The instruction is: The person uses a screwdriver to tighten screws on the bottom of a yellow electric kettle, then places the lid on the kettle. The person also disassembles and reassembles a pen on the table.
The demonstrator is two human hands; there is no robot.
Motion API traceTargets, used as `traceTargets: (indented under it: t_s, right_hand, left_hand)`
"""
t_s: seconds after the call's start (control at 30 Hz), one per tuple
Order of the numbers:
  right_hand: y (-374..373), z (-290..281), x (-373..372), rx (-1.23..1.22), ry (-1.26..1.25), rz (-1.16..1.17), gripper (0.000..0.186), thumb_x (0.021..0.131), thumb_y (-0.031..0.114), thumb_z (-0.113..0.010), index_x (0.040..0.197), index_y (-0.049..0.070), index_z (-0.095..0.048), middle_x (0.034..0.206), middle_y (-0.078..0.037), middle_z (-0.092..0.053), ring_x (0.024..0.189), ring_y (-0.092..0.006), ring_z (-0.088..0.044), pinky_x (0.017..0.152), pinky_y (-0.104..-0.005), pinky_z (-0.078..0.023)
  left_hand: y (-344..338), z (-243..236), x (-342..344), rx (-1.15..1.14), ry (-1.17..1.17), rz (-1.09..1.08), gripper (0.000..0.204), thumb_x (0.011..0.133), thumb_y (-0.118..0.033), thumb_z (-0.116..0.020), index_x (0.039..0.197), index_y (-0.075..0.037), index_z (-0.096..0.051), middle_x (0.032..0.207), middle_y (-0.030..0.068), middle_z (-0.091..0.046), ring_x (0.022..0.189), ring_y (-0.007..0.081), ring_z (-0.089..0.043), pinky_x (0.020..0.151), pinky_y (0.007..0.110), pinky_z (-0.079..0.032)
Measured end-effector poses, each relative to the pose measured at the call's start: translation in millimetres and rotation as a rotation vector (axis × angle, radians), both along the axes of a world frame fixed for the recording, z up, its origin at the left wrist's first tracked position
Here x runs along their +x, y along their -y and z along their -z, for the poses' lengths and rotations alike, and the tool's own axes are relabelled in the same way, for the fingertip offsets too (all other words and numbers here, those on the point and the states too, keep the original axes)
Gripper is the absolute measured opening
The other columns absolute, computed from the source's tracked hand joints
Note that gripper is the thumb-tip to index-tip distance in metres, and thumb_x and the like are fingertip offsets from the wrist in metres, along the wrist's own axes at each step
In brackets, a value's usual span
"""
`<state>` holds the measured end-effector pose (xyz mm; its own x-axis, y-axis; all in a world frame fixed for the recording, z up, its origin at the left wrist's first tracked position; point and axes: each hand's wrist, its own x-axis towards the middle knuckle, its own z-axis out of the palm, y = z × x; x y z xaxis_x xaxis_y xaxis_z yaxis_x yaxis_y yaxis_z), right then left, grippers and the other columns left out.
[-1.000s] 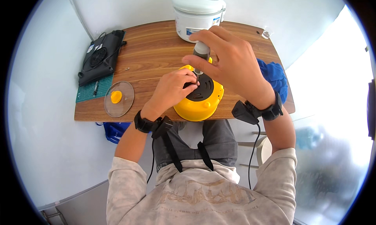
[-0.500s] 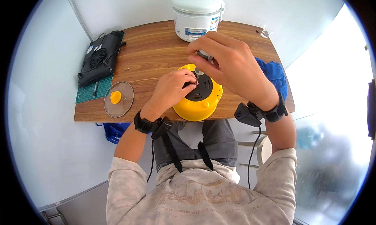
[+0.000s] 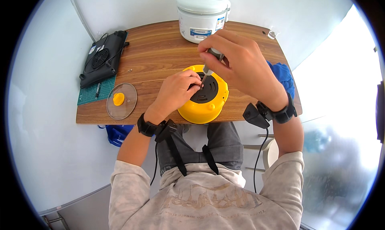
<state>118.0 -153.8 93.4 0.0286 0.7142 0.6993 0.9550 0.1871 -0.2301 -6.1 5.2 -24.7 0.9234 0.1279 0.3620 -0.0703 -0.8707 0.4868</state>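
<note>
A round yellow appliance base (image 3: 199, 113) lies bottom up at the table's front edge, a black slotted plate (image 3: 209, 94) in its middle. My right hand (image 3: 249, 67) grips the grey and white handle of a screwdriver (image 3: 207, 71) from above. Its shaft leans down and to the left, and the tip meets the black plate. My left hand (image 3: 173, 89) rests over the plate's left side, with thumb and fingertips pinched together right by the screwdriver tip. Whatever lies between those fingertips is too small to make out.
A white rice cooker (image 3: 201, 19) stands at the back of the wooden table (image 3: 154, 49). At left are a black induction cooker (image 3: 102, 61), a green cutting mat (image 3: 86, 97), a marker (image 3: 98, 90) and a glass lid (image 3: 127, 103). Blue cloth (image 3: 281, 74) lies at right.
My right hand has shifted slightly right, and the screwdriver handle leans further right with it. Its tip stays at the same spot, and my left hand has barely moved.
</note>
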Motion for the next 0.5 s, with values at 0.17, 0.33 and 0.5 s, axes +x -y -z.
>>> traceTargets:
  t_s: [0.17, 0.33, 0.5]
  right_hand:
    - [6.1, -1.7, -5.5, 0.030, 0.031, 0.007, 0.010, 0.088, 0.009, -0.068, 0.094, 0.005, -0.062, 0.082, -0.009, -0.061, 0.068, -0.0293, -0.062, 0.061, -0.0376, -0.052]
    - [6.7, -4.8, -7.6, 0.041, 0.022, 0.003, 0.010, 0.087, 0.007, -0.069, 0.094, 0.005, -0.062, 0.083, -0.009, -0.062, 0.067, -0.0290, -0.062, 0.060, -0.0372, -0.052]
    - [4.9, -2.2, -3.3, 0.050, 0.002, -0.010, 0.010, 0.087, 0.007, -0.070, 0.095, 0.005, -0.064, 0.083, -0.008, -0.063, 0.065, -0.0246, -0.060, 0.058, -0.0337, -0.049]
  left_hand:
    - [3.5, -3.0, 0.9, -0.023, -0.004, -0.011, 0.011, 0.090, -0.015, -0.067, 0.095, -0.006, -0.072, 0.102, 0.0053, -0.070, 0.095, 0.0268, -0.067, 0.083, 0.037, -0.054]
    - [1.3, -1.9, -0.8, -0.031, -0.001, 0.001, 0.011, 0.090, -0.014, -0.067, 0.096, -0.006, -0.071, 0.102, 0.0061, -0.070, 0.095, 0.0275, -0.067, 0.084, 0.037, -0.054]
    - [1.0, -1.2, 1.7, -0.019, -0.007, 0.004, 0.011, 0.090, -0.014, -0.067, 0.098, -0.007, -0.070, 0.103, 0.0067, -0.070, 0.096, 0.0276, -0.067, 0.084, 0.037, -0.054]
